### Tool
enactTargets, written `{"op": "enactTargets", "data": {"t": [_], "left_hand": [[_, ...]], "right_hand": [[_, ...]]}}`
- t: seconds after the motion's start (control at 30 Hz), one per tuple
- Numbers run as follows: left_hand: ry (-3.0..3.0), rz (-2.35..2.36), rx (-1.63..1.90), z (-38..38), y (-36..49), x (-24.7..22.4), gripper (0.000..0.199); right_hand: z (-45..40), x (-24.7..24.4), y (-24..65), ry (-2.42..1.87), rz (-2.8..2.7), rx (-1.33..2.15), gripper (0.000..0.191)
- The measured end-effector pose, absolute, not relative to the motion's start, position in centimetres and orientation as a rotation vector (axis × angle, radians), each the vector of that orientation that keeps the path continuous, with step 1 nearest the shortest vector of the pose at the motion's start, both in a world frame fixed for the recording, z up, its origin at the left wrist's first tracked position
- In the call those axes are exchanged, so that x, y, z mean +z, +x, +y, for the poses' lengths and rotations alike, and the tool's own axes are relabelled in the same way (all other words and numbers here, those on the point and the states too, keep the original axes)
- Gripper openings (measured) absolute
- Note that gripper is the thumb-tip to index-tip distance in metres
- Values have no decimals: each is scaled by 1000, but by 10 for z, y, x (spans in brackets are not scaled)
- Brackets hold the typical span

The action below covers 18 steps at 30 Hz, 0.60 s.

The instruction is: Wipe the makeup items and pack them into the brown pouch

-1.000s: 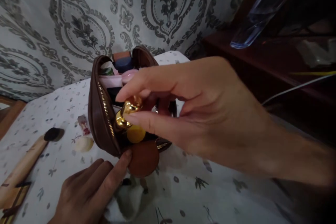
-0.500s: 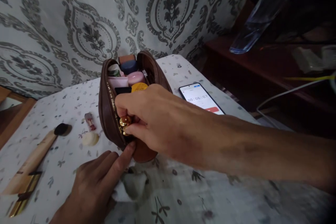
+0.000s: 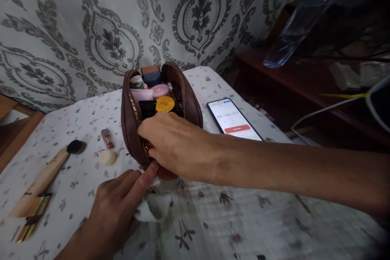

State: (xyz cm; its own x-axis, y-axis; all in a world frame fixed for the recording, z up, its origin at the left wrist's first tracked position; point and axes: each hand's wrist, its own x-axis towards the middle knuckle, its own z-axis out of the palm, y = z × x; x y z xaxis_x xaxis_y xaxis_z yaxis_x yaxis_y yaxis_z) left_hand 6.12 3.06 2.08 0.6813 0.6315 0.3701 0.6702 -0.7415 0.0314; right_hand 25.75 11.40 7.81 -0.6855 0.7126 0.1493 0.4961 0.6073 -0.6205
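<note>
A brown zip-up cosmetic bag (image 3: 129, 134) stands unzipped on the patterned cloth, packed with a pink round case (image 3: 160, 90), a pale pink item (image 3: 141, 95), a blue-lidded item (image 3: 152, 78) and a yellow disc (image 3: 165, 104). My right hand (image 3: 170, 138) reaches into its near end, fingers closed on a shiny gold rounded item (image 3: 148, 146) that is mostly hidden. With its index finger on the bag's near edge, my left hand (image 3: 118, 199) steadies it; the other fingers are curled. Under that hand lies a crumpled white cloth (image 3: 157, 206).
A phone (image 3: 233, 120) showing a timer lies right of the bag. To the left are a makeup brush (image 3: 45, 178), a gold stick (image 3: 33, 219), a small clear-and-red tube (image 3: 107, 139) and a cream puff (image 3: 107, 157). A bottle (image 3: 292, 32) leans over a dark red shelf (image 3: 258, 63).
My right hand has lowered the gold item deeper into the bag, so less of it shows. My left hand stays at the bag's near edge. The view has shifted slightly.
</note>
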Motion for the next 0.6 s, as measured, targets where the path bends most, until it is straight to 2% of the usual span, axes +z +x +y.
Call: {"op": "enactTargets", "data": {"t": [0.3,0.6], "left_hand": [[-2770,-1104,-556,28,58,19,100],[-2810,-1102,-654,30,62,18,87]], "right_hand": [[120,81,251,-976,-2475,783,19],[125,79,244,-983,-2458,857,15]]}}
